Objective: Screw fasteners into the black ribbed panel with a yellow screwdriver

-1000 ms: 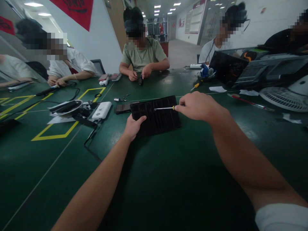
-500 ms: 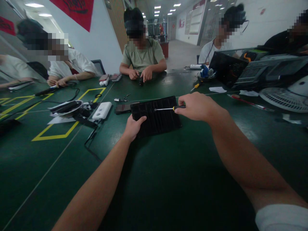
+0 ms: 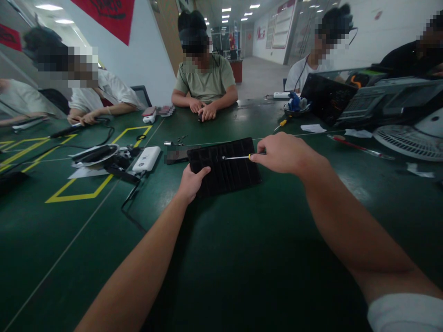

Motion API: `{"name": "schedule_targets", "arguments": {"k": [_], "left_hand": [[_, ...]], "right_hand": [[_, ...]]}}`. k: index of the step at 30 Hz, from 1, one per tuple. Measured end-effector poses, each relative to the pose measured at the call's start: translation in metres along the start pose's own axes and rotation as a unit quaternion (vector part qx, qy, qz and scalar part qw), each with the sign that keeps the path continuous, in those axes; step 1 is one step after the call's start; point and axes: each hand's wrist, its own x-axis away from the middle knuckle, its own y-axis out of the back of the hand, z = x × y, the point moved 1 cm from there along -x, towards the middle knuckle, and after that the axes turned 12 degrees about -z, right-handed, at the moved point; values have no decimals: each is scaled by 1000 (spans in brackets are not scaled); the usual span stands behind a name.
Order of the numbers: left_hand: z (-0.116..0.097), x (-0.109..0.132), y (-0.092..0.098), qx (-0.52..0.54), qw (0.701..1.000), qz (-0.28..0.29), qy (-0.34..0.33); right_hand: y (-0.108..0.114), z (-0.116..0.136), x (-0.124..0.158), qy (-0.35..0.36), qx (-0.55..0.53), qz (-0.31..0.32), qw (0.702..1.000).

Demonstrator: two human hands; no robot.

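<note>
In the middle of the head view is a black ribbed panel, tilted up over the green table. My left hand grips its left edge, the thumb lying over the face. My right hand is closed around the handle of a screwdriver. The screwdriver's metal shaft points left, and its tip meets the panel near the upper middle. Most of the handle is hidden by my fingers. Just behind the panel's left corner lies a dark flat object, partly blurred out.
Left of the panel are a white box and a pile of papers and dark parts. A yellow-handled screwdriver, a blue bundle and a white fan lie to the right. Co-workers sit across the green table.
My fingers have turned slightly on the screwdriver handle, now covering more of it; the panel stays in place. The co-worker opposite has brought both hands together around a small dark object.
</note>
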Motion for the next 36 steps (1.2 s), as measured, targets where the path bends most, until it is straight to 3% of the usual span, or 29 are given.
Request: {"name": "schedule_targets", "arguments": {"k": [36], "left_hand": [[-4,2,-1,-3,1000,-6,6]], "right_hand": [[3,4,1,3,-9,10,1000]]}}
